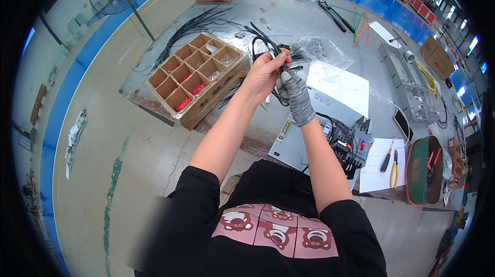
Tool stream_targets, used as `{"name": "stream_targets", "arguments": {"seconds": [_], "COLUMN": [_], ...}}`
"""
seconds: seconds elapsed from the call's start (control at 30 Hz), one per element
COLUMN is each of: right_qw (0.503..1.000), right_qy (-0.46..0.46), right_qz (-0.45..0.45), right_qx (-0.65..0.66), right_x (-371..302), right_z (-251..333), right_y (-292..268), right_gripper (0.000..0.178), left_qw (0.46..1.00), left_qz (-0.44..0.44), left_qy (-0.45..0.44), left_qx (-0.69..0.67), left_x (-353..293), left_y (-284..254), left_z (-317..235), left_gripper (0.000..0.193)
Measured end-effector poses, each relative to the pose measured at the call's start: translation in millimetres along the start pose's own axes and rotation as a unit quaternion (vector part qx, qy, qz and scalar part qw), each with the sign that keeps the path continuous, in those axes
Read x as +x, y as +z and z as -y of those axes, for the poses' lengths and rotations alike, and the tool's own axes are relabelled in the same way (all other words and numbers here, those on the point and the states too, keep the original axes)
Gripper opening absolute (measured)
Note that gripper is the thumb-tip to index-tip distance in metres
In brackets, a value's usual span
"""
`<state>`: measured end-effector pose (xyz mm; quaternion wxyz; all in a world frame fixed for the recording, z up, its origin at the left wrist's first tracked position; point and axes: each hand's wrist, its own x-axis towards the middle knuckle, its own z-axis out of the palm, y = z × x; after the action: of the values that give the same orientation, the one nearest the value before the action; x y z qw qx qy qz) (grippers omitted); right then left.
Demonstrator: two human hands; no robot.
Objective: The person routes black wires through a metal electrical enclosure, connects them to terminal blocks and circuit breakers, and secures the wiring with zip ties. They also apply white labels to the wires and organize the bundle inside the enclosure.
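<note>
My bare left hand (266, 74) pinches a looped bundle of black cable (271, 45) between thumb and fingers, above the near part of the table. Right against it, my right hand (296, 96) in a grey knit glove is closed round the same cable lower down. Part of the loop hangs below the hands. Under my right forearm sits a grey metal electrical enclosure (330, 103) with black switchgear (350, 143) and wiring in it. Beyond my hands lie more short black cables (295, 55) and a clear plastic bag (327, 53).
Left of my hands stands a wooden compartment box (211, 96) of small parts, with thin black wires (185, 32) behind it. Rightward are a screwdriver (386, 160), yellow-handled pliers (394, 170), a phone (402, 125), a green tool bag (416, 171) and a grey metal housing (407, 89). Farther off lie long-handled cutters (334, 17).
</note>
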<state>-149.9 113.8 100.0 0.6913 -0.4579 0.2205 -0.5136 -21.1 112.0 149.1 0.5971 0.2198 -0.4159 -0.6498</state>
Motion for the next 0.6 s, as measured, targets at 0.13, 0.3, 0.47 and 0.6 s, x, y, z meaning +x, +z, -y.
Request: {"name": "stream_targets", "arguments": {"seconds": [0.13,0.3,0.47,0.6], "right_qw": [1.0,0.997,0.998,0.995], "right_qy": [-0.007,-0.031,-0.014,-0.049], "right_qz": [-0.018,-0.04,-0.054,-0.045], "right_qx": [0.019,-0.059,0.015,-0.072], "right_x": [-3,-5,-6,-2], "right_z": [-6,-6,-10,-7], "right_y": [2,6,15,6], "right_gripper": [0.019,0.03,0.029,0.026], "left_qw": [0.992,0.996,0.998,0.983], "left_qz": [-0.059,0.002,0.007,-0.089], "left_qy": [0.001,-0.027,0.032,0.03], "left_qx": [0.11,0.09,0.049,0.158], "left_x": [2,3,6,14], "left_y": [6,-1,-8,5], "left_z": [4,1,13,10], "left_gripper": [0.031,0.023,0.022,0.024]}}
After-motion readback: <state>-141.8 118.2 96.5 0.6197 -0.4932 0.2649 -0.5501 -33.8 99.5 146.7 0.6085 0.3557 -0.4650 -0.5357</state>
